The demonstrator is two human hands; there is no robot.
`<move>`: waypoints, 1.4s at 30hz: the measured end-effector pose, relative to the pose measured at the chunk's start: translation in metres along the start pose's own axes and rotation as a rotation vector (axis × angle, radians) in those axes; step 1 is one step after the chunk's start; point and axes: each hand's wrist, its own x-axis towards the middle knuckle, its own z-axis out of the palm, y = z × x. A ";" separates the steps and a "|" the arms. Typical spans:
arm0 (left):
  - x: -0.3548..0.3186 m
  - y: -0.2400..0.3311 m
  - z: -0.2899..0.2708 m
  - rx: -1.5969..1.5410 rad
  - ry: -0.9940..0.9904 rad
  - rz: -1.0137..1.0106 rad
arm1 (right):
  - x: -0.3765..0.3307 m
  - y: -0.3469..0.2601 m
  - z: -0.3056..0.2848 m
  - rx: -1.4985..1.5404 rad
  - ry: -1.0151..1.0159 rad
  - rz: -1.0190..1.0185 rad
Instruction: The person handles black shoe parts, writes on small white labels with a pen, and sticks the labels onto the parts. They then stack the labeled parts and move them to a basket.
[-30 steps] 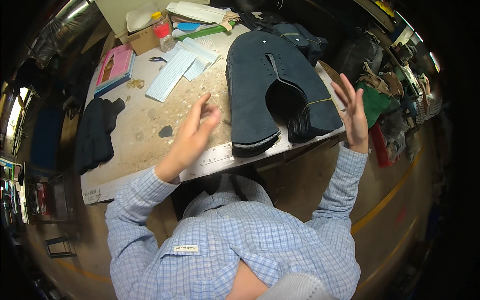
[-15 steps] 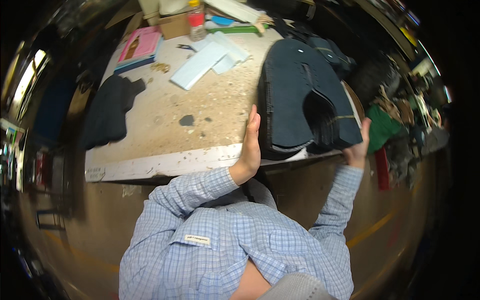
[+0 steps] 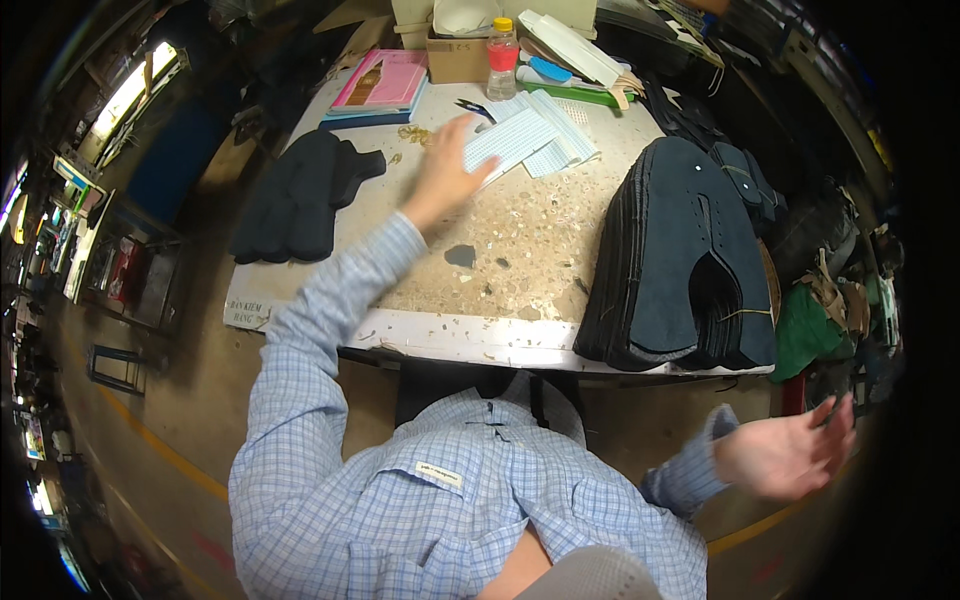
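Head view: left hand [image 3: 440,175] on pale sheets [image 3: 520,142], no grip.

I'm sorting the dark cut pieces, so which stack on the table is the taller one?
The big stack at the table's right edge; the stack on the left is lower and smaller.

Left hand [image 3: 440,170] on white sheets [image 3: 530,140], right hand [image 3: 790,455] off table [image 3: 480,335]

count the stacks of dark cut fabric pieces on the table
2. A large stack lies at the table's right front edge; a smaller stack lies at its left side. More dark material behind the large stack may be another.
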 end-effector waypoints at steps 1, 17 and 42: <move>0.007 -0.025 0.001 0.077 -0.104 -0.140 | -0.019 -0.015 0.016 0.047 -0.084 -0.126; 0.162 -0.095 0.005 0.079 -0.689 0.358 | -0.227 -0.008 0.146 0.254 -1.208 0.557; 0.198 -0.072 -0.095 -0.387 -0.122 -0.025 | -0.222 -0.013 0.146 0.194 -1.247 0.567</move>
